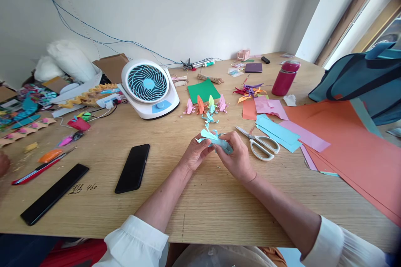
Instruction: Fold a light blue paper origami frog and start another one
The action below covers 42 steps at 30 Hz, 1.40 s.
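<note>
Between both hands is a light blue folded paper figure (209,135) with thin cut strips at its end. My left hand (196,151) pinches it from the left side. From the right, the fingers of my right hand (235,153) are closed round its darker blue part. Just beyond the hands lie light blue paper scraps (209,120). Behind those stands a row of several small folded paper figures, among them a pink one (189,106), an orange one (200,105) and a green one (211,103). White-handled scissors (263,147) rest right of my right hand.
Light blue paper strips (278,130) and large orange sheets (351,146) cover the right side. Farther back are a red bottle (285,78), green paper (203,90) and a fan (149,87). A phone (133,168) lies at left, and another person's hand (3,162) shows at the edge.
</note>
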Available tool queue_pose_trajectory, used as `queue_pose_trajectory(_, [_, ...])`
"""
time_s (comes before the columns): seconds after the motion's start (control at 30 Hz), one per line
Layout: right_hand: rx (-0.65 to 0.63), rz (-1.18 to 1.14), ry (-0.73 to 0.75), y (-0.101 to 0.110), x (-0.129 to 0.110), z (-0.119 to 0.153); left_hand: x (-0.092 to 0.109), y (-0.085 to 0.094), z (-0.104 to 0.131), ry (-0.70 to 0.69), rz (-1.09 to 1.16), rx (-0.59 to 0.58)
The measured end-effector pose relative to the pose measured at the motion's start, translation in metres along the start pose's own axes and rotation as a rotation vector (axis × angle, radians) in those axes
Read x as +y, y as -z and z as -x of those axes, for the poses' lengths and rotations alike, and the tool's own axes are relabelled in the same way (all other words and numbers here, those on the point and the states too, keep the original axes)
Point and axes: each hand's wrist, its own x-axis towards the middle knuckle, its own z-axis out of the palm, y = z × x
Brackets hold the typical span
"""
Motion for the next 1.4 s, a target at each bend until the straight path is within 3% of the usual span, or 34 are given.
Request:
queue_pose_trajectory(0.4, [0.003,-0.001,0.092,0.004,-0.004,-0.002,0.005,0.004,-0.001,0.061,0.063,-0.042])
queue_pose_trajectory(0.67, [-0.014,0.011,0.149,0.006,-0.003,-0.003,0.01,0.003,0.0,-0.028,0.036,-0.087])
queue_pose_trajectory(1.0, [-0.02,-0.001,0.207,0.006,-0.004,-0.003,0.015,0.014,0.0,0.04,0.012,-0.135])
queue_pose_trajectory(1.4, [-0.013,0.024,0.189,0.004,0.006,-0.003,0.019,0.008,0.0,0.037,-0.039,-0.077])
